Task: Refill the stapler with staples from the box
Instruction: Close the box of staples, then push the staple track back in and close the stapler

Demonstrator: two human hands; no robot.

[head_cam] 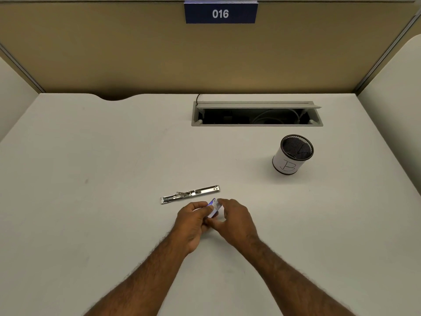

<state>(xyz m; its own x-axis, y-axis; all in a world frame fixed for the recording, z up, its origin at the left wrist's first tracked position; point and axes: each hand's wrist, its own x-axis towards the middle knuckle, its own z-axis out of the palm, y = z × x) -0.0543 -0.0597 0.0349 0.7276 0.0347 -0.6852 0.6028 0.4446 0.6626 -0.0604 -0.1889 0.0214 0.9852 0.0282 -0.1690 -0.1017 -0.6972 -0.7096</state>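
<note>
Staple box (213, 208): small, blue/white, held off the worktop (91, 156) between both hands, lower centre of frame, tilted with one corner pointing up toward the stapler. Left hand (196, 221) grasps it from the left side, fingers curled in, thumb and fingertips pinching the box's near-left edge. Right hand (237, 221) comes in from the right, fingers bent over the box's far-right end, thumb underneath near the left thumb; looks like a pinch too, exact contact points partly hidden by the fingers. Can't tell if the box is opened or closed. Stapler (190, 194): silver metal, lying flat on the worktop just above the hands in frame, long axis running lower-left to upper-right, appears swung open with the inner rail exposed; neither hand touches it. Mesh pen cup (292, 154) with white label marked "B" stands upright, right of centre, well apart from the stapler. Cable tray opening (257, 114) with raised flap sits in the worktop at upper centre-right. Blue plate "016" (220, 13) on the beige partition, top centre.
</note>
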